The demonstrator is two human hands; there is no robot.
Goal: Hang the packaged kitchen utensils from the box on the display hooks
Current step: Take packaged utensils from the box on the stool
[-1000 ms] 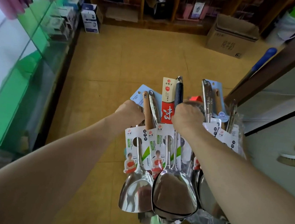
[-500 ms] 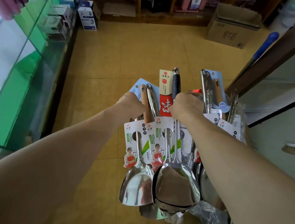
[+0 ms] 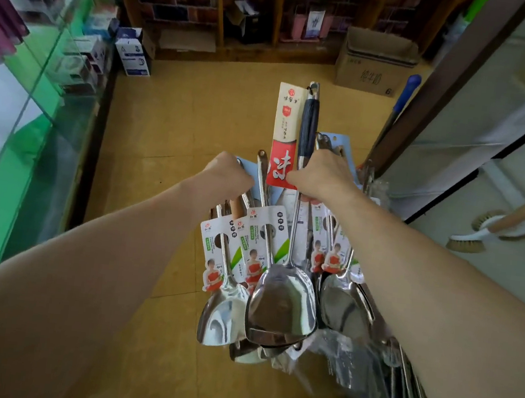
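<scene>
Your right hand [image 3: 321,174] was closed around the dark-handled spatula [image 3: 287,286], fingers wrapped on the shaft just below its red and cream card [image 3: 284,136], so the handle stood up past your knuckles and the steel blade hung low in front of you. Your left hand [image 3: 229,175] was fisted on the handles of a bunch of other packaged spatulas [image 3: 231,260], their white cards fanned just beside the one you lifted; how many your fingers actually pinned I could not tell. More utensils [image 3: 342,289] sat to the right, near your right forearm, in loose plastic wrap [image 3: 347,362]. No display hooks showed in this view, and neither did the box.

The risk I judged greatest was tangling: the blades overlapped and touched, so drawing one spatula up could have dragged a neighbour's card or handle with it and pulled it out of your left fist. The polished steel would have slid easily on itself. A fall onto the tiled floor [image 3: 183,108] could have bent a card's hang hole, and then it would not have sat on a hook
</scene>
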